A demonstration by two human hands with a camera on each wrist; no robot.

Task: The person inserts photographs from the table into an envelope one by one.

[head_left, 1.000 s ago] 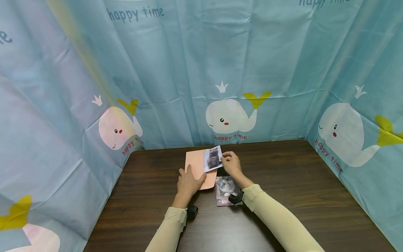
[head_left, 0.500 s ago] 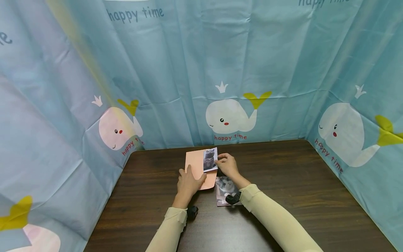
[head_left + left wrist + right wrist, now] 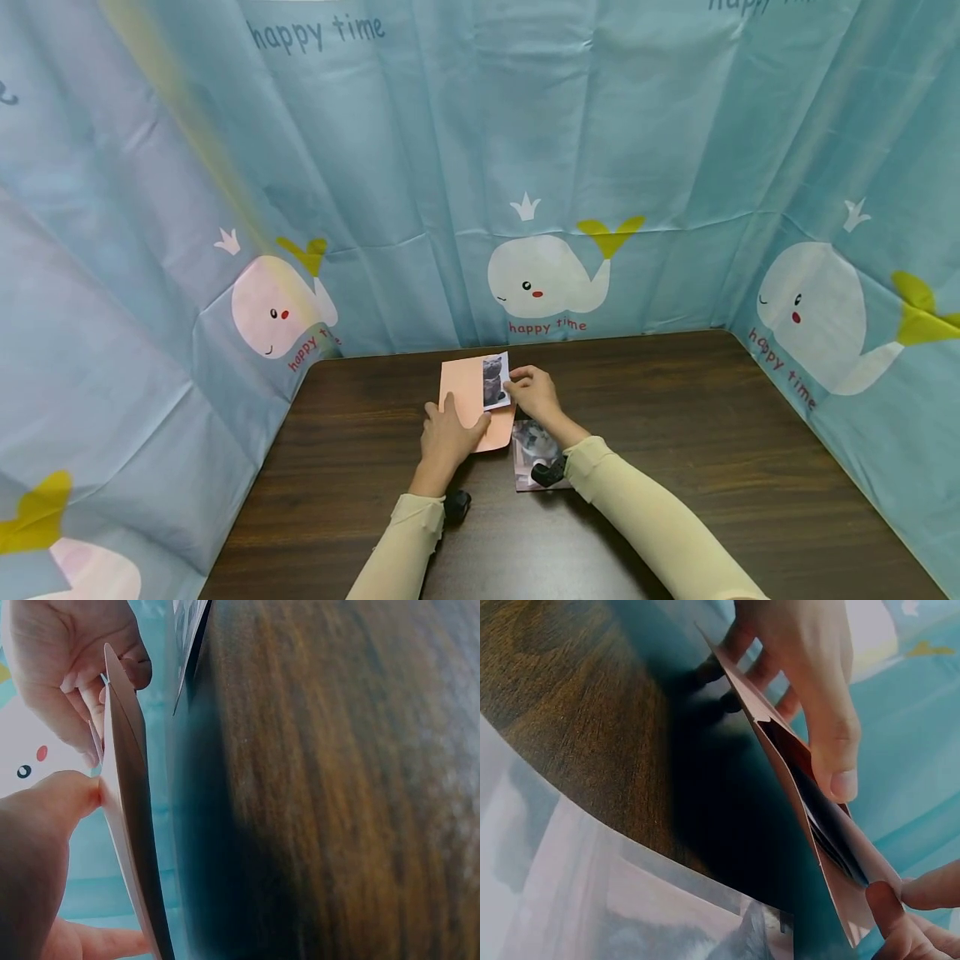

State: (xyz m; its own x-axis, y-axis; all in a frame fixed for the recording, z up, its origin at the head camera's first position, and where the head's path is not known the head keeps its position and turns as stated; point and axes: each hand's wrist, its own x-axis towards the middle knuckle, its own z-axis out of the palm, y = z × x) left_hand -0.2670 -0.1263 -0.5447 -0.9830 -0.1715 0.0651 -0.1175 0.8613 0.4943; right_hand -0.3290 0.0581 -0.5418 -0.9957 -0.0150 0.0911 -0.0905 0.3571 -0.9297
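A peach-pink envelope (image 3: 461, 383) lies tilted near the table's back edge, its mouth facing right. My left hand (image 3: 447, 435) grips it, thumb on the upper face; the right wrist view shows fingers (image 3: 739, 641) reaching past its edge. A photo card of a grey cat (image 3: 494, 379) is partly inside the envelope's mouth, its left part hidden. My right hand (image 3: 536, 394) pinches the card's right edge between thumb and fingers. In the right wrist view several dark layers show within the gaping mouth, close to the right thumb (image 3: 885, 904).
Another cat photo (image 3: 531, 450) lies flat on the dark wooden table (image 3: 360, 467), partly under the right wrist and its black camera (image 3: 548, 472). A blue curtain (image 3: 420, 167) with whale prints surrounds the table's back and sides.
My right hand has moved left, sliding the grey cat photo card further into the envelope, so less of its picture shows. My left hand has stayed in place on the envelope.
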